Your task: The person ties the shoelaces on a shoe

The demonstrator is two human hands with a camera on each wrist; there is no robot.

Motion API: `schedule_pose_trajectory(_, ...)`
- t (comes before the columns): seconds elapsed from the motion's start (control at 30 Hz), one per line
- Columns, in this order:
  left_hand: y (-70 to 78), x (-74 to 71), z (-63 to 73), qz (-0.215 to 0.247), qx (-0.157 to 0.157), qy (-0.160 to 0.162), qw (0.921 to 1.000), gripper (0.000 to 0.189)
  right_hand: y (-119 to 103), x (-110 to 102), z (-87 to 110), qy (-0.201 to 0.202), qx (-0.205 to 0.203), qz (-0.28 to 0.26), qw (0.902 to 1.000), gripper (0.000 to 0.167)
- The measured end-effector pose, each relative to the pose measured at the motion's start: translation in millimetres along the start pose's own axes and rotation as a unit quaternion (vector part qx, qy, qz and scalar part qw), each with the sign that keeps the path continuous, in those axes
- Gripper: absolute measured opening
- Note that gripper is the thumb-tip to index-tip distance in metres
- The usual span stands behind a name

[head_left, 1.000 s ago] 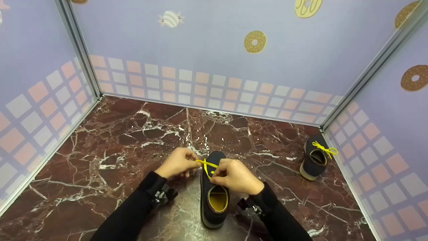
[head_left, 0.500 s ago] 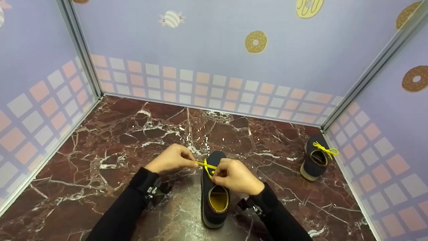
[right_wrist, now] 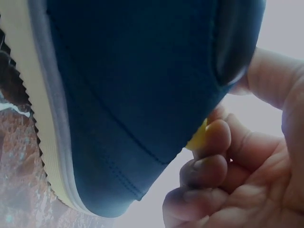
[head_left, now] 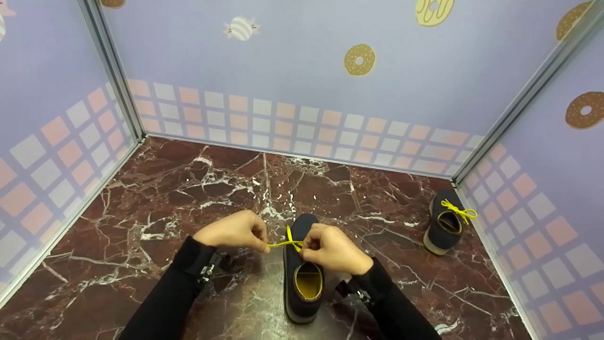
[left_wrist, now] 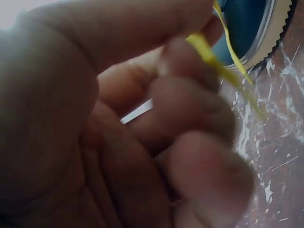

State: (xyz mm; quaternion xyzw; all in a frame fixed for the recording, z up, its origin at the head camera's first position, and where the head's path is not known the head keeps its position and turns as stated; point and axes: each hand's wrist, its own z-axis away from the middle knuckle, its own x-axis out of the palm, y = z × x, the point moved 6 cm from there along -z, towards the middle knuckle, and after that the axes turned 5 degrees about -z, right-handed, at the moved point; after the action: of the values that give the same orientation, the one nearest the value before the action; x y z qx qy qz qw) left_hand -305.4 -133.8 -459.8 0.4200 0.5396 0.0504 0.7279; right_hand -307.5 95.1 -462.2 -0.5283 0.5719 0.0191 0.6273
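Around the work area: lilac wall panels [head_left: 292, 56] printed with doughnuts and coloured squares. Between the panels: reddish-brown marbled table [head_left: 188, 189]. At lower centre of the table: near shoe [head_left: 293, 269], dark, sole down, toe pointing away. Near the right-hand panel, well apart: second shoe [head_left: 436, 238]. Left of the near shoe: left hand [head_left: 236, 231], fingertips pinched. Over the near shoe's front, right side: right hand [head_left: 332, 250], likewise pinched. Clamped in both hands, spanning the gap between: yellow lace [head_left: 283, 243]. On the second shoe: tied yellow bow [head_left: 453, 207].
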Motion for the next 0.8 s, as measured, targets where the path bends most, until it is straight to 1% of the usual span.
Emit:
schedule_pose_trajectory(0.07,2.9,-0.4,2.7,-0.004,0.008,-0.009,0.9999,0.017,1.8,0.7,-0.1,-0.004,0.002,-0.007,1.0,0.006)
schedule_pose_trajectory(0.17,6.4,-1.4,5.8,-0.003,0.01,-0.019,0.9998,0.02,3.0,1.2,-0.4,-0.009,0.009,-0.016,0.9998,0.004)
schedule_pose_trajectory(0.3,9.6,-0.5,8.1,-0.001,0.003,-0.036,0.9993,0.022,3.1,1.7,0.0,-0.012,0.016,-0.024,0.9995,0.007)
schedule_pose_trajectory(0.4,11.8,0.9,8.2,-0.007,0.005,-0.046,0.9989,0.022,3.4,1.6,0.5,-0.008,0.011,-0.016,0.9998,0.01)
schedule_pose_trajectory(0.6,14.8,2.3,8.8,-0.005,0.01,-0.049,0.9987,0.02,1.2,1.7,0.5,-0.004,0.0,-0.01,0.9999,0.014)
schedule_pose_trajectory(0.7,17.5,3.1,9.2,-0.001,0.006,-0.051,0.9987,0.022,3.0,1.6,0.1,-0.006,0.008,-0.02,0.9997,0.013)
schedule_pose_trajectory(0.8,22.5,4.1,9.4,0.002,0.009,-0.055,0.9984,0.021,6.3,0.5,-0.4,-0.01,0.027,-0.05,0.9983,0.006)
